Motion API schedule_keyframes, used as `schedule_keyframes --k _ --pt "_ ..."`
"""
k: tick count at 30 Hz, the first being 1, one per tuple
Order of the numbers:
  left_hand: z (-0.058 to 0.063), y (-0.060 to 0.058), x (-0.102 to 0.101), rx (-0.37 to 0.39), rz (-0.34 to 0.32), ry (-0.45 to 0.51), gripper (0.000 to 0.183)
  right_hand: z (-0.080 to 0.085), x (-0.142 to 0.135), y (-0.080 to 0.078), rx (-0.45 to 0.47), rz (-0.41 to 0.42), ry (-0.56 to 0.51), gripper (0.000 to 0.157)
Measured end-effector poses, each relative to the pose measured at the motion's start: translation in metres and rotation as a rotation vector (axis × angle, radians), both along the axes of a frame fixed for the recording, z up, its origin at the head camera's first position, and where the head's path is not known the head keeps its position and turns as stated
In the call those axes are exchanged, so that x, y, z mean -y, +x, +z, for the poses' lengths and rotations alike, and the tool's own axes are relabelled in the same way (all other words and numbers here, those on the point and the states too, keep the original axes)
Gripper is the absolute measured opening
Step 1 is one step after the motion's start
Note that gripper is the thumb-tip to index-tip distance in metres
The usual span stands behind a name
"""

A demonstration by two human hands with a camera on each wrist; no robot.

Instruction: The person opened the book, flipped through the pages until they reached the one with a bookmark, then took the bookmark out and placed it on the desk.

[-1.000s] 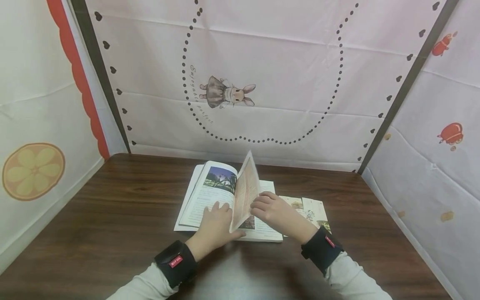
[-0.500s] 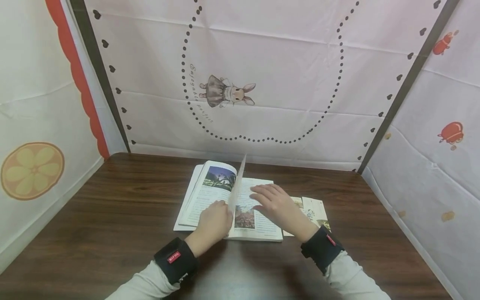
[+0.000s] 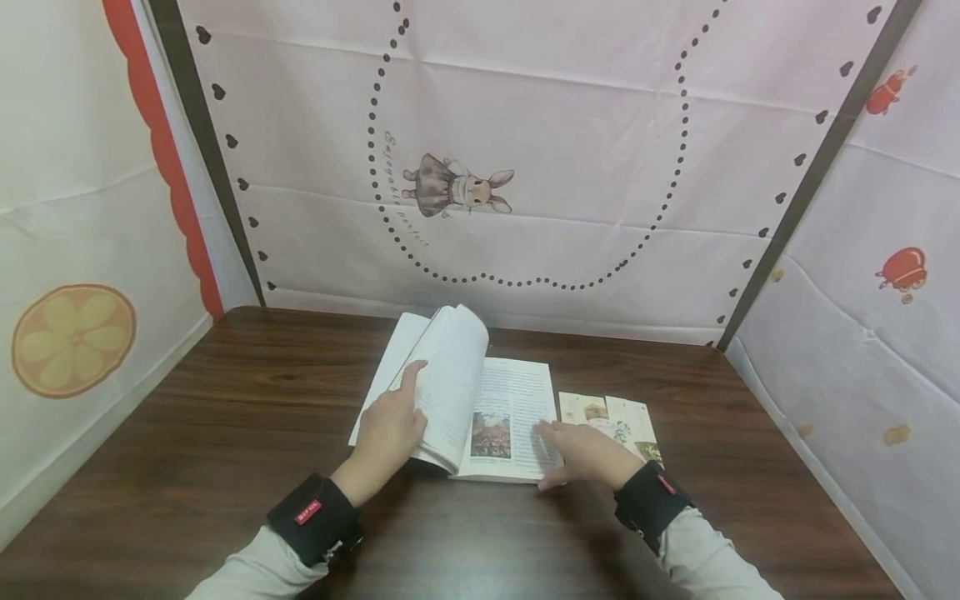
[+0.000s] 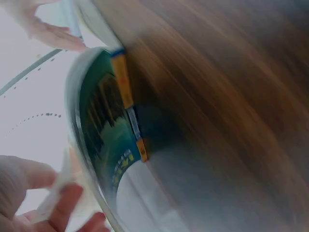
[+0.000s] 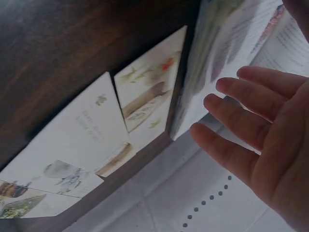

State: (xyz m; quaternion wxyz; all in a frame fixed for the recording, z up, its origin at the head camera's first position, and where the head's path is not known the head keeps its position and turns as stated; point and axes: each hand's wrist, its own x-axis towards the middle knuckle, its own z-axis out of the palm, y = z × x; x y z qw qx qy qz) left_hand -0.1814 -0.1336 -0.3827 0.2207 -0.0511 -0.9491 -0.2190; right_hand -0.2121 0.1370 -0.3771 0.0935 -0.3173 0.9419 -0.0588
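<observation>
An open book (image 3: pixel 513 392) lies on the table, its right page showing text and a garden photo. Its left pages (image 3: pixel 450 383) bulge upward in a curve. My left hand (image 3: pixel 386 429) is on their outer side, index finger stretched along the paper; in the blurred left wrist view the left hand's fingers (image 4: pixel 67 203) pinch a pale page edge. The book's green cover (image 4: pixel 104 121) shows there from below. My right hand (image 3: pixel 588 454) rests at the right page's lower corner, fingers extended and holding nothing; the right wrist view shows the spread fingers (image 5: pixel 241 121) beside the book.
Illustrated cards (image 3: pixel 630 425) lie right of the book, partly under the right hand in the head view. The dark wooden table (image 3: pixel 247 400) is enclosed by printed cloth walls (image 3: pixel 562 167) at the back and sides.
The upright leaf has swung over to the left, and my left hand has moved left with it. My right hand has lowered from above the right page to its lower corner.
</observation>
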Motion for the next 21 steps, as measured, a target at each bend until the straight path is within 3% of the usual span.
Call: schedule_keyframes --k 3,7,9,12,14,15,17,21 --pt "-0.002 0.001 0.001 0.005 0.041 -0.180 0.076 -0.005 0.000 -0.001 -0.014 0.006 0.000 0.072" --pt "-0.006 -0.001 0.002 0.011 0.001 -0.271 0.079 -0.008 0.000 -0.005 -0.040 0.026 0.006 0.055" --pt "-0.008 -0.003 0.003 -0.003 -0.097 -0.320 0.076 -0.008 0.000 -0.007 -0.052 0.030 0.012 0.049" --pt "-0.009 -0.005 0.003 0.011 -0.304 -0.439 0.068 -0.007 -0.001 -0.009 -0.054 0.018 0.015 0.049" --pt "-0.010 -0.004 0.002 0.074 -0.418 -0.490 0.063 -0.007 -0.001 -0.009 -0.040 -0.001 0.008 0.053" --pt "-0.009 -0.003 0.001 0.110 -0.443 -0.494 0.058 -0.006 -0.001 -0.009 -0.032 -0.005 0.007 0.055" --pt "-0.009 -0.001 -0.002 0.164 -0.420 -0.481 0.048 -0.006 -0.001 -0.008 -0.015 -0.009 0.007 0.060" --pt "-0.007 -0.002 -0.007 0.191 -0.296 -0.408 0.031 -0.003 0.000 -0.008 -0.002 0.002 0.028 0.054"
